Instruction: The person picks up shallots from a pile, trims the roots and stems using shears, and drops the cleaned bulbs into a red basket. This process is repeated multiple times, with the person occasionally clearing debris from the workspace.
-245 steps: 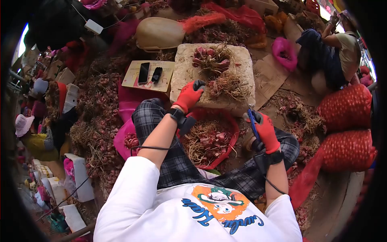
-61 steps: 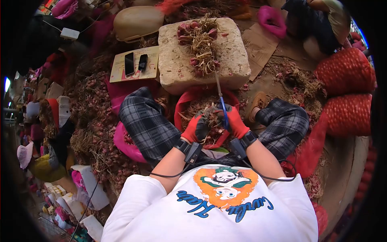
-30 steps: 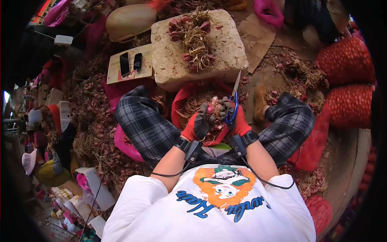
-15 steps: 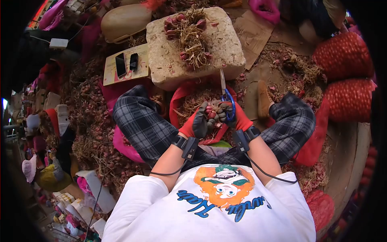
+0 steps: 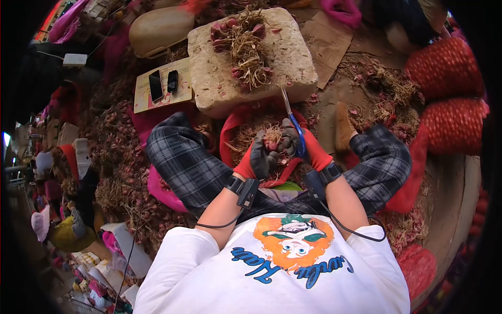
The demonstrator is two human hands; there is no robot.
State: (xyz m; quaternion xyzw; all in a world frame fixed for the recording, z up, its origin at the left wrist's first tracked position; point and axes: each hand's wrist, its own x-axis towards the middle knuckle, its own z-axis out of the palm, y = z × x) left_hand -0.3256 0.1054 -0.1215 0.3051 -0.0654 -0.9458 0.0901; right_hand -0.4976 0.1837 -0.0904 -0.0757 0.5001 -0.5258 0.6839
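Observation:
In grey-and-red work gloves, both hands meet above my lap. My left hand (image 5: 258,158) is closed around a bunch of red shallots (image 5: 272,140), with its pale, dry roots showing on top. My right hand (image 5: 308,145) holds blue-handled scissors (image 5: 296,127), blades pointing away from me toward the stone block; its fingertips also touch the bunch's right side. From here the scissors are seen nearly edge-on. Beneath the hands, a red-rimmed container (image 5: 228,131) holds dry stalks and trimmings. Some of the fingers are hidden by the bunch.
A pale stone block (image 5: 209,78) ahead bears more shallots with dried stalks (image 5: 246,49). Two dark phones (image 5: 156,85) lie on a board at its left. Heaped shallots (image 5: 123,178) spread on the left; full red mesh sacks (image 5: 444,70) stand at right. Another person (image 5: 405,26) sits far right.
The scissors have rotated in my right hand, from handle loops showing to nearly edge-on. The bunch has turned so its pale roots face up. Both hands stay in nearly the same place.

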